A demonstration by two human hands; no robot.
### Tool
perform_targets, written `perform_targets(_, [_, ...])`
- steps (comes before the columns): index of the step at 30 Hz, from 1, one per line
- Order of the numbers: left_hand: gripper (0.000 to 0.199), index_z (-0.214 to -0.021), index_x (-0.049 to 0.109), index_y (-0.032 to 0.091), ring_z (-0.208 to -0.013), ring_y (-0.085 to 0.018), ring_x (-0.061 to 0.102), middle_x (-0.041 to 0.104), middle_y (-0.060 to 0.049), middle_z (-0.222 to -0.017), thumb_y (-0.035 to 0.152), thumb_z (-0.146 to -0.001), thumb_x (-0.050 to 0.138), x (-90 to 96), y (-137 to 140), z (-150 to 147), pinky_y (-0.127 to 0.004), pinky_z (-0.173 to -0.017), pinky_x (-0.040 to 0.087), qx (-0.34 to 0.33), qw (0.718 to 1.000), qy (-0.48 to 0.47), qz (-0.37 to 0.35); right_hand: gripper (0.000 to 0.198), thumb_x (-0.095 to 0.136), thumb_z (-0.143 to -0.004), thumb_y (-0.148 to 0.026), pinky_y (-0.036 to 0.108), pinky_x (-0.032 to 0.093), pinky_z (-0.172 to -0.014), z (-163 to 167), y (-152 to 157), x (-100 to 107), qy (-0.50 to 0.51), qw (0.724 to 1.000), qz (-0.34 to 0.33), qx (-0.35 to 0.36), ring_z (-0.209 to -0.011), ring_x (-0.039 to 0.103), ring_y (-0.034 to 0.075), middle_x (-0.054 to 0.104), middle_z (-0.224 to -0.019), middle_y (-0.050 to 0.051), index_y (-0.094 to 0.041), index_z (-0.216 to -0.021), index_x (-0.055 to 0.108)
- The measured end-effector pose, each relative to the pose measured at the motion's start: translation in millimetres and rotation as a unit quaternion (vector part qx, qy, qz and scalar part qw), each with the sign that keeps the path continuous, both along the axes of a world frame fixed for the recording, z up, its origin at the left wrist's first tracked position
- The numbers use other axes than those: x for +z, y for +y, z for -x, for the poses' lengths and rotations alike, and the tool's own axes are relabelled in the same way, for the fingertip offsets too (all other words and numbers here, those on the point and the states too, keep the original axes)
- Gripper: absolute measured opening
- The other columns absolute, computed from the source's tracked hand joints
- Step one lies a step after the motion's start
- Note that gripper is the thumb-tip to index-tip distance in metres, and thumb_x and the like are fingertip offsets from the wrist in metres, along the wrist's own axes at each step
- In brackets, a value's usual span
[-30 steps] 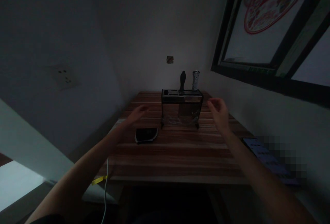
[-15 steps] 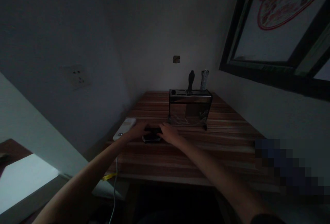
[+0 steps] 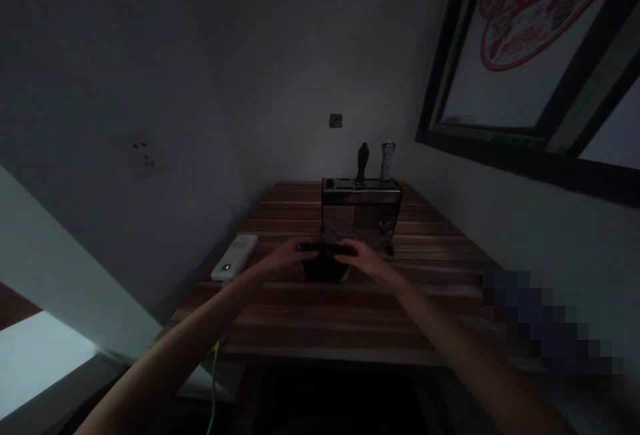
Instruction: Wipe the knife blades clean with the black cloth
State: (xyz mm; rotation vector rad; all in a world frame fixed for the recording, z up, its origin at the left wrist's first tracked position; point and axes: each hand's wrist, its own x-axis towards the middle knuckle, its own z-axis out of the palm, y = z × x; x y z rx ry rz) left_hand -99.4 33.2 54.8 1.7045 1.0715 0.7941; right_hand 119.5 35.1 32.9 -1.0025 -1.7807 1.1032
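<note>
My left hand [image 3: 293,255] and my right hand [image 3: 357,255] grip opposite ends of a dark flat object [image 3: 326,268] over the wooden table. Its upper edge runs as a thin black bar between my fingers, and a pale edge shows at its lower right. In this dim light I cannot make out its exact kind, nor whether it is one piece or two. Just behind my hands stands a knife-block-like rack [image 3: 363,193] with clear sides. A black handle [image 3: 363,160] and a silvery patterned handle [image 3: 387,160] stick up from its top.
On the striped wooden table [image 3: 280,335], a white power strip [image 3: 235,258] lies to the left, with a cable [image 3: 214,381] hanging below the table edge. A wall socket [image 3: 146,155] is at left. A dark-framed window [image 3: 500,135] with a red decoration spans the right wall.
Both hands have moved to the right with the dark flat object, away from the white power strip. More of the object's dark face shows now. The view has shifted slightly.
</note>
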Motion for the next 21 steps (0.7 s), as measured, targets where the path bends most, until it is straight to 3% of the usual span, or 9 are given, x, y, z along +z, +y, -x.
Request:
perform_targets(3, [0.039, -0.098, 0.060, 0.014, -0.085, -0.018, 0.058, 0.065, -0.006, -0.093, 0.037, -0.068, 0.064, -8.7, -5.8, -41.2, -0.028, -0.076, 0.042, -0.037, 0.982, -0.162, 0.094, 0.033, 0.068, -0.063, -0.039, 0.025, 0.042, -0.066, -35.4, -6.8, 1.3, 0.048, 0.998, 0.043, -0.023, -0.074, 0.056, 0.015, 0.061, -0.079, -0.001, -0.018, -0.087, 0.061])
perform_targets(5, [0.043, -0.098, 0.059, 0.013, -0.083, -0.019, 0.059, 0.065, -0.008, -0.092, 0.039, -0.065, 0.067, -23.1, -6.4, -67.4, -0.030, -0.076, 0.043, -0.012, 0.967, -0.215, 0.136, 0.035, 0.069, -0.060, -0.040, 0.025, 0.043, -0.063, -53.0, -7.1, -6.2, 0.060, 0.995, 0.061, -0.043, -0.071, 0.057, 0.015, 0.061, -0.076, -0.001, -0.018, -0.086, 0.061])
perform_targets(7, [0.046, -0.097, 0.059, 0.013, -0.083, -0.019, 0.058, 0.064, -0.007, -0.092, 0.040, -0.061, 0.070, -40.5, -3.7, -87.4, -0.030, -0.076, 0.044, 0.023, 0.961, -0.245, 0.128, 0.037, 0.070, -0.058, -0.041, 0.026, 0.043, -0.063, -64.7, -4.5, -18.6, 0.072, 0.993, 0.061, -0.074, -0.071, 0.057, 0.015, 0.061, -0.075, 0.000, -0.018, -0.086, 0.062])
perform_targets(9, [0.045, -0.093, 0.058, 0.015, -0.084, -0.018, 0.057, 0.064, -0.005, -0.090, 0.039, -0.058, 0.073, -56.3, 1.0, -98.4, -0.027, -0.076, 0.043, 0.051, 0.967, -0.240, 0.075, 0.039, 0.071, -0.057, -0.042, 0.028, 0.044, -0.068, -70.8, -0.9, -32.1, 0.079, 0.991, 0.049, -0.098, -0.075, 0.058, 0.017, 0.062, -0.079, 0.001, -0.018, -0.087, 0.062])
perform_targets(13, [0.037, -0.081, 0.054, 0.017, -0.076, -0.014, 0.056, 0.059, 0.001, -0.076, 0.040, -0.059, 0.071, -72.1, 7.1, -95.9, -0.023, -0.070, 0.043, 0.057, 0.977, -0.207, -0.002, 0.038, 0.070, -0.060, -0.042, 0.031, 0.043, -0.076, -69.3, 2.7, -50.3, 0.037, 0.995, 0.022, -0.087, -0.083, 0.057, 0.019, 0.063, -0.086, 0.003, -0.019, -0.090, 0.062])
perform_targets(21, [0.029, -0.080, 0.046, 0.018, -0.065, -0.011, 0.049, 0.048, 0.005, -0.068, 0.039, -0.067, 0.063, -66.7, 4.9, -85.0, -0.020, -0.062, 0.040, 0.040, 0.987, -0.154, -0.018, 0.037, 0.065, -0.064, -0.045, 0.033, 0.042, -0.080, -59.2, -0.5, -52.4, -0.036, 0.993, -0.062, -0.094, -0.087, 0.056, 0.020, 0.063, -0.088, 0.002, -0.019, -0.090, 0.060])
